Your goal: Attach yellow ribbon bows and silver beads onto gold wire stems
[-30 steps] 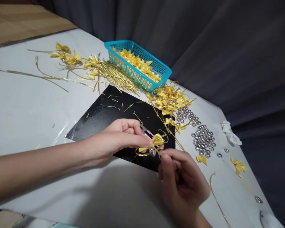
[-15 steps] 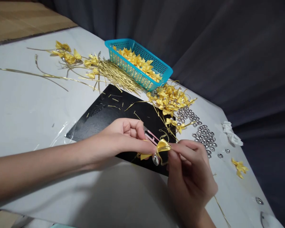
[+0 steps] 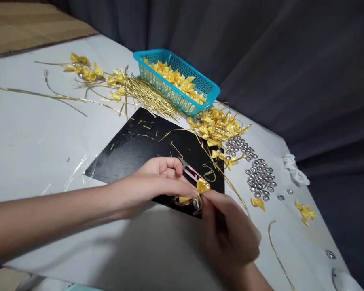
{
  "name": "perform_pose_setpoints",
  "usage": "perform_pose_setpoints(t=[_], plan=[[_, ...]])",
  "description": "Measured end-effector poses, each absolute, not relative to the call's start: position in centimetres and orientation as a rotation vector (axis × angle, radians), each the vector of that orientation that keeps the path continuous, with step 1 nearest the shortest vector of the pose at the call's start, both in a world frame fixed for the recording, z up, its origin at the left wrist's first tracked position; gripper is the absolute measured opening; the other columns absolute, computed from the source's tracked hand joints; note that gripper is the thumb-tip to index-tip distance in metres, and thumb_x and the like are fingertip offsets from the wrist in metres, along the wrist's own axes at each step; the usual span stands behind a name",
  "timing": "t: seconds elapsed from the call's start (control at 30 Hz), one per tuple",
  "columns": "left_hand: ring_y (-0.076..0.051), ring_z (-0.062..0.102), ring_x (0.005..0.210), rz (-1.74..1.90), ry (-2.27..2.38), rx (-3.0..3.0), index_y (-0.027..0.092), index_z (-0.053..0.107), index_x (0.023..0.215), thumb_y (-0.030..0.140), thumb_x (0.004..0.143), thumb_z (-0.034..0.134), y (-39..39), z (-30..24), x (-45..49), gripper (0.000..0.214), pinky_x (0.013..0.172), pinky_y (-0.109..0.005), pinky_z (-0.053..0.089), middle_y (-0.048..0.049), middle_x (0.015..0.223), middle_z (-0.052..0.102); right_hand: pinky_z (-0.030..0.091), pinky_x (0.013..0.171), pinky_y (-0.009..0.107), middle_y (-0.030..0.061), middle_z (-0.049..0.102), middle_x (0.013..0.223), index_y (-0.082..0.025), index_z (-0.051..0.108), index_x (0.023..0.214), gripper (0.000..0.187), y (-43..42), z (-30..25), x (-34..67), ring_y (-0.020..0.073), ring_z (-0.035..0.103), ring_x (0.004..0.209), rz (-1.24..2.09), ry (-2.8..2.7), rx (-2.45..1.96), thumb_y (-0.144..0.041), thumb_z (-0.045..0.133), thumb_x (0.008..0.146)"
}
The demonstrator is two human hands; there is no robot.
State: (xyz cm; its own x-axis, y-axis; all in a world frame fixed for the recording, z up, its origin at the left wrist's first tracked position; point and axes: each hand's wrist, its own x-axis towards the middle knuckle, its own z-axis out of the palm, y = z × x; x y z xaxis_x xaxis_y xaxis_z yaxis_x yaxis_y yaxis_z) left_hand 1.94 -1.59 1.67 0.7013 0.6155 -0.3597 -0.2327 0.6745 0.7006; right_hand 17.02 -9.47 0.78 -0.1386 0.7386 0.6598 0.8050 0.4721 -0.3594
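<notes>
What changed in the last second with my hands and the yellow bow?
The right hand swung up and right, then came back down-left; its fingers keep pinching the yellow bow, which shifted only slightly. The left hand kept its pinch on the bow, snips still in its palm. Basket, beads and black mat stayed put.

A small yellow ribbon bow (image 3: 202,186) of glossy satin is pinched between the fingertips of the left hand (image 3: 151,184) and the right hand (image 3: 230,234), just over the near edge of the black mat (image 3: 139,149). A thin gold wire (image 3: 182,201) loops beneath the bow, and a silver bead (image 3: 195,203) hangs at its underside.
</notes>
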Motion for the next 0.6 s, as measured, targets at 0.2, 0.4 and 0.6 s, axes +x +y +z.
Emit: perform_pose_setpoints(t=[0.2,0.4,0.6], plan=[[-0.005,0.052,0.048,0.607,0.668,0.776,0.017,0.04,0.062,0.007,0.061,0.072,-1.34,1.99,1.7,0.034,0.047,-0.013,0.037,0.0057,0.053,0.059,0.053,0.067,0.021,0.003,0.066,0.081,-0.018,0.056,0.096,0.026,-8.58,0.7,16.82,0.0103,0.062,0.07,0.008,-1.844,-1.233,0.002,0.052,0.079],[-0.004,0.049,0.047,0.634,0.688,0.834,0.017,0.04,0.061,0.006,0.059,0.074,-1.22,2.34,1.72,0.036,0.047,-0.013,0.037,0.0076,0.052,0.055,0.056,0.077,0.027,0.0061,0.07,0.093,-0.018,0.061,0.095,0.022,-8.41,0.49,17.05,0.0152,0.068,0.084,0.002,-1.866,-1.307,-0.003,0.052,0.081],[-0.003,0.048,0.045,0.616,0.701,0.831,0.017,0.039,0.059,0.003,0.056,0.074,-1.16,2.37,1.8,0.038,0.044,-0.011,0.035,0.0079,0.049,0.054,0.054,0.082,0.021,0.0048,0.071,0.098,-0.019,0.065,0.097,0.026,-8.39,0.72,16.92,0.0135,0.067,0.092,0.087,-1.905,-1.354,-0.004,0.049,0.083]])
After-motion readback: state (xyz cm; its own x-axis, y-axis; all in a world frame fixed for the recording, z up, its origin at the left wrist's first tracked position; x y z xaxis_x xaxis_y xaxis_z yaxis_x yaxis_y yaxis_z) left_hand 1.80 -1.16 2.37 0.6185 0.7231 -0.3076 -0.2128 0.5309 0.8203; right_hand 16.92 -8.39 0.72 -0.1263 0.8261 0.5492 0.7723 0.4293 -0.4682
